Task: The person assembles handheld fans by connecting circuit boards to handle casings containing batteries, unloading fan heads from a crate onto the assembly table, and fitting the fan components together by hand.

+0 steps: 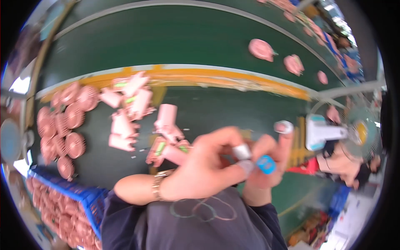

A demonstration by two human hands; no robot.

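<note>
Both my hands meet above the front of the green work table, slightly blurred. My left hand [204, 164], with a gold watch [158, 185] at its wrist, has its thumb and forefinger closed together; white wraps cover both tips. Whatever lies between them is hidden. My right hand [271, 166] is close against it, one white-wrapped finger raised and the others curled. A small round blue piece [266, 164] shows at its front; I cannot tell if it is held or wrapped on a finger. Pink handle-like parts [173, 154] with green pieces lie just left of my hands.
Pink round fan-cage parts [75, 116] are heaped at the left; more pink handle parts [123, 129] lie beside them. A blue crate [93, 204] of pink parts stands front left. Beyond an orange-taped ledge [208, 77] runs a green belt [166, 37]. A fan [358, 131] stands at right.
</note>
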